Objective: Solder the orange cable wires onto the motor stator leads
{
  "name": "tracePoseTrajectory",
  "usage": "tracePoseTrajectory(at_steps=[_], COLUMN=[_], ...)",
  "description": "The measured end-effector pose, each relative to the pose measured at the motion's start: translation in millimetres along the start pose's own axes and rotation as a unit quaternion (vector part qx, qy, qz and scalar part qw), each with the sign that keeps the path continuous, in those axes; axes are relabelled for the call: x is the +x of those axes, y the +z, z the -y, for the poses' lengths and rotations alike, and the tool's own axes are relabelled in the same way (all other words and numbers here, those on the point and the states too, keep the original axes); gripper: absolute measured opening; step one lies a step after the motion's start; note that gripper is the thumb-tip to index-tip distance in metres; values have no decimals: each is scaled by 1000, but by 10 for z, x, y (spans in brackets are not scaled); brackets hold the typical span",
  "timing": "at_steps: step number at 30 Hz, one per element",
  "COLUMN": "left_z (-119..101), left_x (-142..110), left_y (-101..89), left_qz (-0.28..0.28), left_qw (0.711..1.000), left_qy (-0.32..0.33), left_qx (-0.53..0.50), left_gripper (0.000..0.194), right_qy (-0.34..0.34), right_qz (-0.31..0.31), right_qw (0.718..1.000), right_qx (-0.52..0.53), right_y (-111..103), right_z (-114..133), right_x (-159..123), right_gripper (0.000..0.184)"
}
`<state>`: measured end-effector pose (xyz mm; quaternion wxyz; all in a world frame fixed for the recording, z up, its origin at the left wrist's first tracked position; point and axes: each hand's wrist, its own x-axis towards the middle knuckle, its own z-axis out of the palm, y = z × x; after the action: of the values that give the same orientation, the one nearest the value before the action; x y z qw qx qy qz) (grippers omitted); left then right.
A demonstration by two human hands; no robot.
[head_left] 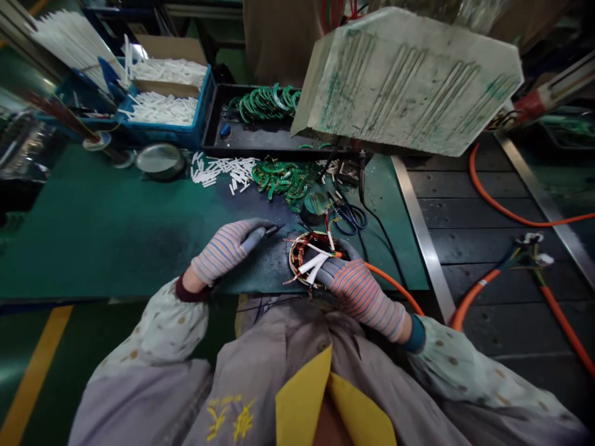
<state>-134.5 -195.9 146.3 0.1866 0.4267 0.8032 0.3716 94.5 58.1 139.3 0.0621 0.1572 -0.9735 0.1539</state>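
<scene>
My left hand (pixel 227 249), in a striped glove with grey fingertips, is closed on a small dark pointed tool (pixel 272 230) whose exact kind I cannot make out. At the table's front edge, my right hand (pixel 360 288) is wrapped round the near right side of a motor stator (pixel 294 260), a ring with copper windings. White sleeves (pixel 312 264) and loose wire ends stick out across the ring. An orange cable (pixel 395 285) runs from it under my right hand toward the right. Its fingertips are partly hidden by the stator.
Cut white tubes (pixel 218 170) and a heap of green curved circuit boards (pixel 281 179) lie farther back. Blue-handled scissors (pixel 351 218) rest beyond the stator. A blue bin (pixel 162 127), black tray (pixel 260 139) and overhanging pale hood (pixel 409 87) bound the back; a slatted conveyor (pixel 465 248) runs on the right.
</scene>
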Motion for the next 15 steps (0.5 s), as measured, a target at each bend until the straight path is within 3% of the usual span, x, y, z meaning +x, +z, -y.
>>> tracePoseTrajectory(at_steps=[3, 9, 12, 15], left_z=[-164, -203, -123, -106], left_x=[67, 187, 163, 165], left_y=[36, -52, -156, -257], left_qz=[40, 66, 47, 12], left_qw=[998, 980, 973, 956], left_qy=[36, 94, 25, -73], left_qx=[-12, 162, 224, 284], left_gripper=[48, 41, 43, 51], right_qy=[21, 72, 71, -6], right_qz=[2, 8, -27, -98], right_qw=[1000, 997, 997, 995], right_qx=[1, -21, -22, 1], right_y=[-18, 73, 174, 143], right_z=[63, 197, 198, 67], right_x=[-13, -105, -160, -261], right_gripper=[60, 57, 56, 43])
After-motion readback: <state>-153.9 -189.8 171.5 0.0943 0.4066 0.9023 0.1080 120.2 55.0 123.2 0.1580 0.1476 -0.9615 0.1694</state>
